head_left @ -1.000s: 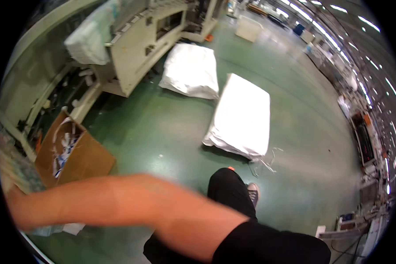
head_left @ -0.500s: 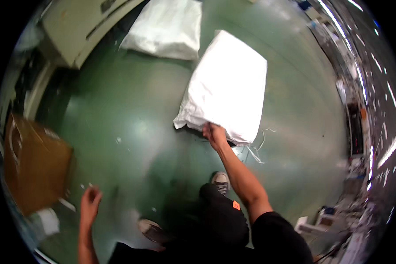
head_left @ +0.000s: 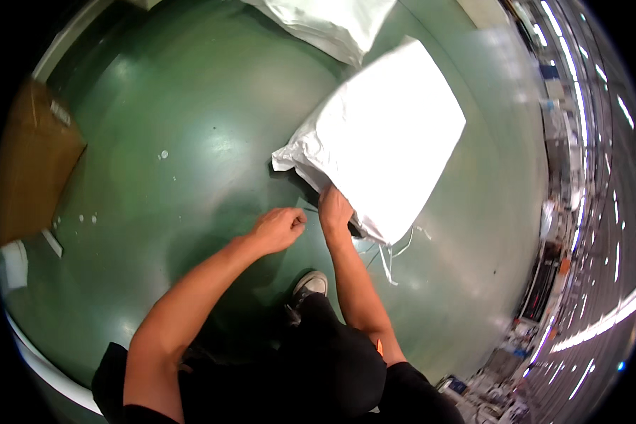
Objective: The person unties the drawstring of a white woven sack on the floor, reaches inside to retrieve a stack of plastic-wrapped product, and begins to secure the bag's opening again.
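Note:
A large, full white sack (head_left: 396,134) lies on the green floor in front of me, its near edge lifted slightly at the opening. My right hand (head_left: 335,210) is closed on that near edge, with the fingertips hidden behind the white material. Just left of it, my left hand (head_left: 281,227) hovers over the floor, apart from the sack. Its fingers are curled together, and whether anything sits in them is hidden. Loose white strings (head_left: 389,265) trail from the sack's near right corner.
Another white sack (head_left: 325,25) lies beyond, close to the first one's far left side. At the left stands a brown cardboard box (head_left: 39,166). Small white scraps (head_left: 164,154) dot the green floor (head_left: 212,92). Cluttered equipment (head_left: 544,283) lines the right side.
My left hand has come from the far left in toward the sack, near my right hand. The right hand stays at the sack's near edge. The view has shifted.

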A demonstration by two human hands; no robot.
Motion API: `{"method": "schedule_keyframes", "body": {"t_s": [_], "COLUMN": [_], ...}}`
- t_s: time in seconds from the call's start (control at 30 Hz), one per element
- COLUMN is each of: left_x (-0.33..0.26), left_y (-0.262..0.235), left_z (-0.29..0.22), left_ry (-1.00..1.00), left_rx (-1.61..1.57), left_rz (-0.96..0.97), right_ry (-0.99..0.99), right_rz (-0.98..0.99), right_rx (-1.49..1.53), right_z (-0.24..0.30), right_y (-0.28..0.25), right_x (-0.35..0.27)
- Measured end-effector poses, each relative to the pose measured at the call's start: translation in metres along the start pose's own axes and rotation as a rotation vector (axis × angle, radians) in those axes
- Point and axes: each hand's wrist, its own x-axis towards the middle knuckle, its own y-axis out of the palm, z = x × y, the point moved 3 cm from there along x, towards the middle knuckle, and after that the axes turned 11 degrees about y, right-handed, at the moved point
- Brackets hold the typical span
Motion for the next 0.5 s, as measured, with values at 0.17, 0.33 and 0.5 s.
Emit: {"method": "schedule_keyframes", "body": {"t_s": [0.17, 0.33, 0.5], "left_x": [-0.01, -0.018, -0.02], "left_y": [0.016, 0.017, -0.009], "left_z": [0.031, 0.045, 0.058], "left_ry": [-0.13, -0.239, -0.145], "left_rx": [-0.163, -0.223, -0.115], "left_rz": [-0.233, -0.299, -0.097], "right_ry": [0.011, -0.345, -0.524], "right_rz": [0.321, 0.329, 0.325], "right_rx": [-0.059, 0.069, -0.305], "right_z": [0.017, 0.003, 0.006], "right_y": [0.009, 0.016, 0.02], "right_x": [-0.01, 0.009, 0.01]}}
